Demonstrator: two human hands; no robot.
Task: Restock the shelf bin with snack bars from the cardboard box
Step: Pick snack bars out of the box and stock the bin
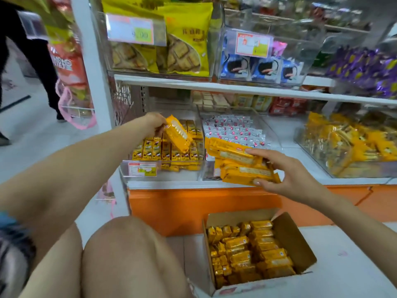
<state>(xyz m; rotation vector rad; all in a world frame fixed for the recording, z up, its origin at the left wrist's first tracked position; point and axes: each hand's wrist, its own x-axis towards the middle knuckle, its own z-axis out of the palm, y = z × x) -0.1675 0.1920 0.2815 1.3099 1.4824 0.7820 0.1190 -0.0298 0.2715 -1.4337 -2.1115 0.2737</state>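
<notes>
While both hands (296, 175) grip bars, left (153, 123) extends.

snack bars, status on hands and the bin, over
Left hand holds one snack bar over the shelf bin. Right hand holds a stack of bars. Cardboard box open, still stocked. Nothing blocking.

Our left hand (153, 123) and right hand (294, 177) are bare, without rings or gloves; our forearms are unsleeved behind the fingers; our knees are uncovered; a blue edge of clothing (6, 219) shows far behind the left fingers.
</notes>
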